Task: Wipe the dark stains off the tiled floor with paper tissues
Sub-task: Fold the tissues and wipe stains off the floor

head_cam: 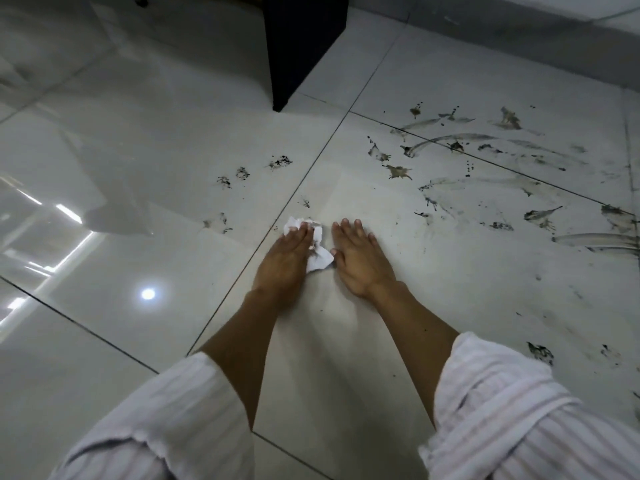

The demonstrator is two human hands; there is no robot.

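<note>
Glossy tiled floor (450,306): left hand (282,258) flat, pressing the paper tissue (320,259), should sweep firmly toward the dark stains (398,171) while the right hand (360,261), fingers spread, braces.

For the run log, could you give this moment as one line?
left hand presses tissue | right hand flat on floor | stains remain

No text, label, brand, number or sign can be read anywhere: not on the tiled floor (381,341), the paper tissue (320,259), or the striped sleeves (512,417).
</note>
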